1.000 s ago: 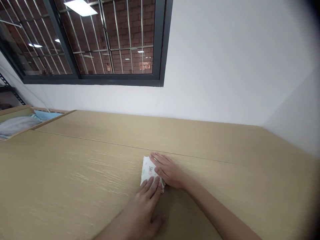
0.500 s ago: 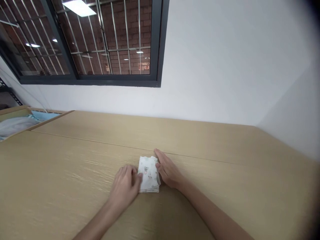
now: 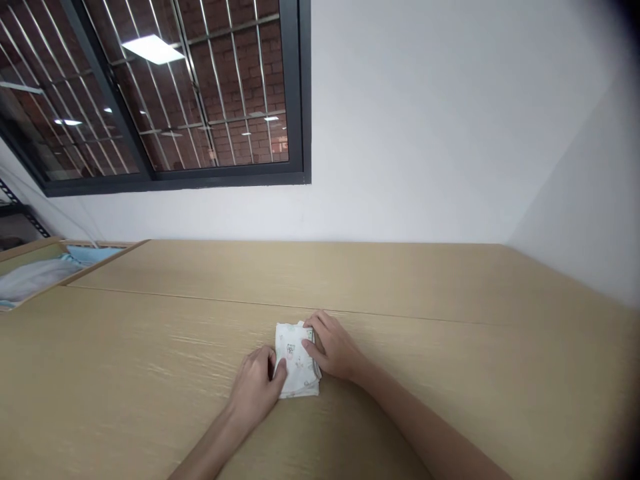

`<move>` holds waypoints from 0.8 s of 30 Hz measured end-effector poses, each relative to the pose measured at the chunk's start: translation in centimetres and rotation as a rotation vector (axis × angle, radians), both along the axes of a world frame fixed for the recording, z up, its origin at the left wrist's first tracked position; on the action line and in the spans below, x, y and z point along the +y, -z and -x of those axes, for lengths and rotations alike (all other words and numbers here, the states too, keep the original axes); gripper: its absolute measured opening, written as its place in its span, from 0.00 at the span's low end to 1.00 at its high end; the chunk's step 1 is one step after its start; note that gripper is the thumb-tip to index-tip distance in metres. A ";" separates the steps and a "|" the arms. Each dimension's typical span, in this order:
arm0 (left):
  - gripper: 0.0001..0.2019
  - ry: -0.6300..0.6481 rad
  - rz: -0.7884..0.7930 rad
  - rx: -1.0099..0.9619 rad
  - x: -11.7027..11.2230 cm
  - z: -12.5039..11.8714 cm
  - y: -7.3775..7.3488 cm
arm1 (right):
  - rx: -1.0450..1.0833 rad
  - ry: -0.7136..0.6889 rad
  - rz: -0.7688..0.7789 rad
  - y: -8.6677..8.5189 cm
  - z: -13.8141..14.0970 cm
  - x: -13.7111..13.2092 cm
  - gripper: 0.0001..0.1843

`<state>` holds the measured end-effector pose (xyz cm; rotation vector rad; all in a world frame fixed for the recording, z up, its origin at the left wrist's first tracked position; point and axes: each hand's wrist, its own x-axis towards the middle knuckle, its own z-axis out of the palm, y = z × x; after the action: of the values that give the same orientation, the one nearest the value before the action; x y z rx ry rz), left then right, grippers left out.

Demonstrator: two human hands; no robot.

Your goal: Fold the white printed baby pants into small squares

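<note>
Folded printed cloth (image 3: 297,373), white with small figures, lies flat on the tan wood-look tabletop (image 3: 150,373), about midway between its left and right ends and well in from the far edge. A thin straight seam (image 3: 200,298) crosses the tabletop, roughly parallel to that far edge; cloth sits just on the near side of it. Layers show along the cloth's right and near edges, not quite lined up.

Left hand (image 3: 253,387): at the cloth's left edge, thumb tip on the top layer, fingers curled beside the edge, small gap between thumb and index finger. Whether the edge is pinched: cannot tell, fingertips hidden.

Right hand (image 3: 334,347): at the cloth's far right corner, fingers bent over that corner, thumb resting on the top layer nearer the person. Thumb and fingers moderately spread, both in contact with cloth; cannot tell if they squeeze it. The 2 hands are on opposite sides of the cloth, apart from each other.

At the tabletop's far left corner, an open wooden box (image 3: 107,262) holds light blue fabric (image 3: 93,255) and whitish fabric (image 3: 37,277). White wall (image 3: 425,120) runs behind the far edge; dark-framed window (image 3: 299,87) above, metal bars (image 3: 212,67) and brickwork (image 3: 273,57) visible through it.
</note>
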<state>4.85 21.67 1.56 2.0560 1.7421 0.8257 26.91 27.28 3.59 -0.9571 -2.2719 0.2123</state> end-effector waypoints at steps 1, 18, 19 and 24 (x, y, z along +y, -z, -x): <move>0.11 -0.001 0.008 -0.011 -0.1 -0.1 -0.1 | -0.003 -0.006 -0.002 -0.1 0.0 -0.1 0.08; 0.04 0.146 -0.146 0.211 -1.7 1.0 -4.7 | -0.235 -0.053 -0.141 -0.3 1.3 -1.7 0.08; 0.04 0.141 -0.152 0.216 -2.4 1.1 -5.0 | -0.226 -0.056 -0.141 -0.4 1.8 -2.2 0.08; 0.10 0.051 -0.160 0.147 -8.0 4.6 -5.8 | -0.154 -0.136 -0.096 -0.9 6.6 -6.4 0.08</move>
<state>0.25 13.70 7.36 2.3087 1.7407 0.8418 20.32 20.92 4.46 -0.7936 -2.4670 0.0899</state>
